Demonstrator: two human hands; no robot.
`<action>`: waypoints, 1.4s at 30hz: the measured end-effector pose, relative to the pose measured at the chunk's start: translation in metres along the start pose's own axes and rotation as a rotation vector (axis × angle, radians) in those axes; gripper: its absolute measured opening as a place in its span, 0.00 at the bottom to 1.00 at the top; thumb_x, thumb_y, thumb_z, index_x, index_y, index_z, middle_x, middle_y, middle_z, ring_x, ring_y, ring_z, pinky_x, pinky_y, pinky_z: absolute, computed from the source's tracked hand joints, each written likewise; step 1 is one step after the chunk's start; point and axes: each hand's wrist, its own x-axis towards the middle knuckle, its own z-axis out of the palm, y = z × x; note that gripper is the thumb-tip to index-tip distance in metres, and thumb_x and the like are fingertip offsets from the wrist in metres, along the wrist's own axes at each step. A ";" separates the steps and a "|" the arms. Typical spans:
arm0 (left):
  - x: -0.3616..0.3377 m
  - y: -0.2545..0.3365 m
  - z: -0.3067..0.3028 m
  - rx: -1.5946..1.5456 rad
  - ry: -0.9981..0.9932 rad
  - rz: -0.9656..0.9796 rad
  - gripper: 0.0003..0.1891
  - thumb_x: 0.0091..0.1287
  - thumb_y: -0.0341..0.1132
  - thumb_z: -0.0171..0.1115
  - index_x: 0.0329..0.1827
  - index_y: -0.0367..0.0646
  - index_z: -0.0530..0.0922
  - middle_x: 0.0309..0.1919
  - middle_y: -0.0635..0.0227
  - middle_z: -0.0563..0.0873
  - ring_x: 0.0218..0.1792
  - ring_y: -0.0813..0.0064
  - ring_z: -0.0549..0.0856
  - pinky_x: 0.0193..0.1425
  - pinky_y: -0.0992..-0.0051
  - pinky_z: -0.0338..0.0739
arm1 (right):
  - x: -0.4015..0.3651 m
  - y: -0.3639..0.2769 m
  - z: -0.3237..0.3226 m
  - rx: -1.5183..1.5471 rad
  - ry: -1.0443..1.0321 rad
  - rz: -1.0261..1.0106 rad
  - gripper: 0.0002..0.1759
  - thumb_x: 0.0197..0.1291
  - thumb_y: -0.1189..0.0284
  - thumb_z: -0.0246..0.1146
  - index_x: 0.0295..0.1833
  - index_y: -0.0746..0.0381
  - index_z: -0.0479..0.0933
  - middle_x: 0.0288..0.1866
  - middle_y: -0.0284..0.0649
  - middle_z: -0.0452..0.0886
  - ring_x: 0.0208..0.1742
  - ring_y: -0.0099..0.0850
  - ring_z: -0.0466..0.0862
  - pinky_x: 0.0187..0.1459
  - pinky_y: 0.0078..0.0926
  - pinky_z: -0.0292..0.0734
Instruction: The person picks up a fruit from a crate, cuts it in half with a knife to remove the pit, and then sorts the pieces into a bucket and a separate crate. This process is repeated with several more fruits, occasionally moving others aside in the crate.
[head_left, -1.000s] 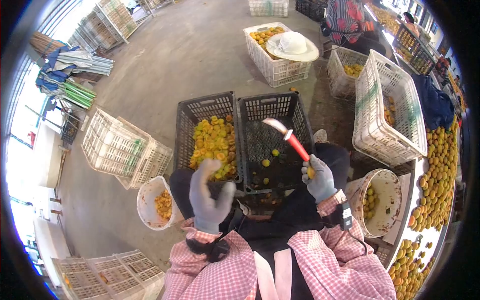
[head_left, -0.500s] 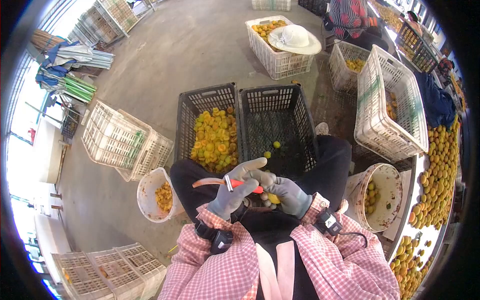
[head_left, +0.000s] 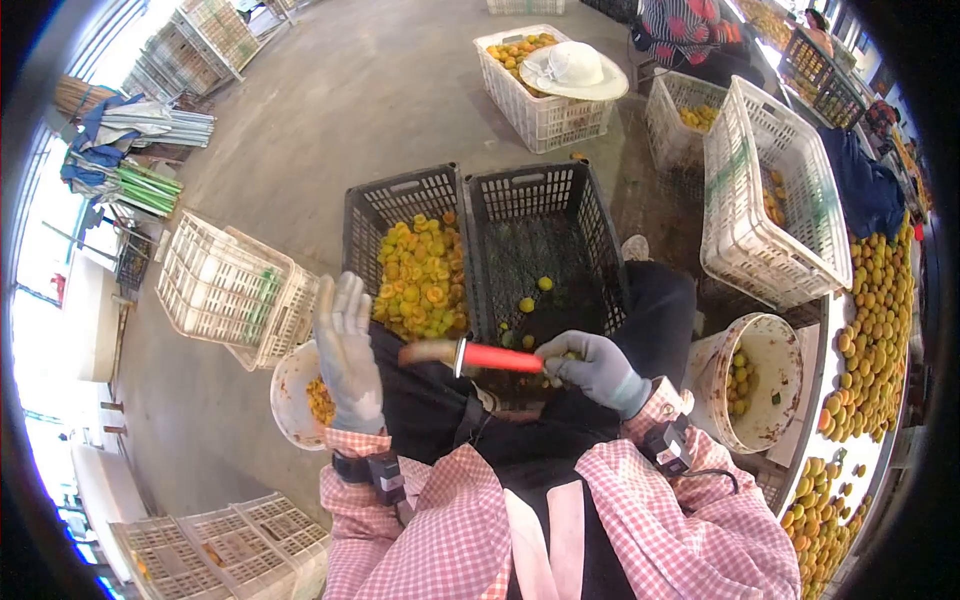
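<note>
My right hand (head_left: 597, 372), in a grey glove, grips the end of a red-handled knife (head_left: 502, 358). The knife points left across my lap, its blade brownish and blurred. My left hand (head_left: 350, 350), also gloved, is raised with fingers stretched and nothing in it, partly in front of a white bucket (head_left: 290, 400) with small orange pieces inside. Ahead, a black crate (head_left: 400, 183) holds many cut yellow apricots (head_left: 425, 270). Beside it, another black crate (head_left: 535, 180) has a few whole greenish-yellow fruits (head_left: 527, 304) in it. Something yellow-green shows by my right fingers, too small to tell.
A stained white bucket (head_left: 785, 385) with fruit stands at my right, by a table covered in apricots (head_left: 875, 340). White crates (head_left: 775, 205) stand on both sides. A white hat (head_left: 575, 68) rests on a full crate. Another person (head_left: 680, 30) sits at the back right.
My left hand has parted from the knife and swung left, opening its fingers. My right hand now holds the knife alone, with its red handle more exposed.
</note>
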 end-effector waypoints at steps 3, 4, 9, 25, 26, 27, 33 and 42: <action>0.008 0.012 0.002 0.764 -0.605 0.093 0.38 0.69 0.60 0.50 0.65 0.31 0.67 0.65 0.55 0.71 0.70 0.61 0.66 0.74 0.67 0.54 | 0.000 -0.016 -0.001 -0.457 -0.407 0.085 0.09 0.64 0.73 0.62 0.46 0.65 0.79 0.38 0.34 0.83 0.39 0.21 0.80 0.41 0.21 0.76; 0.001 0.017 0.021 0.822 -0.723 -0.041 0.39 0.67 0.60 0.55 0.67 0.33 0.65 0.65 0.54 0.71 0.70 0.61 0.66 0.74 0.66 0.55 | -0.001 -0.016 0.003 -0.456 -0.412 0.088 0.09 0.64 0.73 0.62 0.46 0.65 0.79 0.38 0.34 0.83 0.39 0.21 0.80 0.41 0.21 0.76; -0.043 -0.030 0.034 0.596 -1.117 -0.883 0.34 0.69 0.47 0.60 0.71 0.41 0.59 0.49 0.61 0.79 0.43 0.76 0.81 0.47 0.77 0.77 | 0.003 -0.012 0.020 -0.211 -0.465 0.119 0.08 0.64 0.76 0.60 0.48 0.64 0.78 0.38 0.32 0.82 0.38 0.19 0.79 0.40 0.19 0.75; -0.036 -0.021 0.066 0.639 -0.772 -0.376 0.21 0.75 0.42 0.51 0.64 0.36 0.69 0.31 0.71 0.80 0.24 0.84 0.76 0.30 0.83 0.73 | -0.021 -0.023 0.004 0.148 -0.033 0.062 0.18 0.57 0.80 0.67 0.54 0.64 0.73 0.54 0.38 0.79 0.40 0.21 0.80 0.39 0.16 0.77; -0.040 -0.024 0.068 0.725 -0.835 -0.183 0.21 0.75 0.41 0.51 0.63 0.35 0.70 0.33 0.71 0.81 0.27 0.83 0.77 0.33 0.81 0.75 | -0.021 -0.022 0.004 0.149 -0.031 0.062 0.18 0.57 0.80 0.67 0.54 0.64 0.73 0.54 0.38 0.79 0.40 0.21 0.80 0.39 0.16 0.77; -0.044 -0.020 0.074 0.803 -0.824 -0.175 0.19 0.73 0.38 0.55 0.60 0.36 0.73 0.36 0.64 0.84 0.32 0.74 0.84 0.40 0.75 0.78 | -0.022 -0.021 0.005 0.069 0.001 0.064 0.21 0.57 0.79 0.66 0.57 0.65 0.72 0.53 0.38 0.79 0.42 0.21 0.80 0.44 0.17 0.77; -0.052 -0.017 0.083 1.090 -0.974 -0.021 0.16 0.66 0.39 0.61 0.54 0.43 0.75 0.35 0.54 0.83 0.35 0.53 0.84 0.36 0.66 0.78 | -0.026 -0.022 0.015 0.004 -0.118 -0.111 0.24 0.59 0.77 0.67 0.61 0.66 0.71 0.51 0.37 0.80 0.50 0.23 0.79 0.55 0.21 0.74; -0.053 -0.027 0.075 1.022 -1.099 -0.186 0.26 0.67 0.44 0.61 0.63 0.41 0.66 0.42 0.54 0.83 0.37 0.62 0.85 0.37 0.68 0.78 | -0.021 -0.028 0.013 -0.409 -0.077 -0.258 0.09 0.60 0.75 0.66 0.45 0.66 0.80 0.43 0.35 0.83 0.42 0.23 0.81 0.46 0.21 0.75</action>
